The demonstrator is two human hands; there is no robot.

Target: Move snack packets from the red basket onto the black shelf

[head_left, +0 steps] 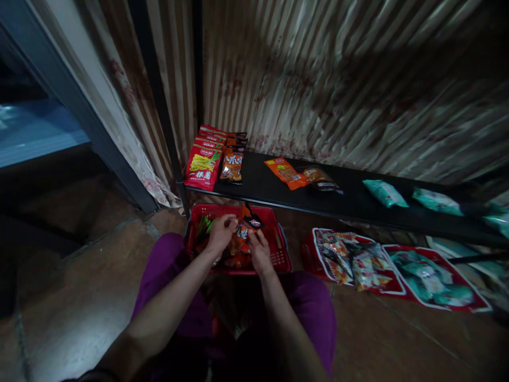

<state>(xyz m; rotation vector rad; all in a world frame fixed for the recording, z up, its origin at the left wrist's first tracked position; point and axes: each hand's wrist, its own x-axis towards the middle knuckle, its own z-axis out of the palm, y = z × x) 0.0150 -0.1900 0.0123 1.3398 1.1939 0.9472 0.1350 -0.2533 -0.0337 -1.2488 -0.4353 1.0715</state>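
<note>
A red plastic basket sits on the floor in front of my knees, filled with snack packets. My left hand and my right hand are both inside it, fingers closed on orange snack packets. Just beyond the basket runs a low black shelf. At its left end stand red and yellow packets and orange-brown packets in rows.
Further along the shelf lie an orange packet, a brown packet and green packets. Large red bags of snacks lie on the tiled floor at the right. A corrugated metal wall rises behind.
</note>
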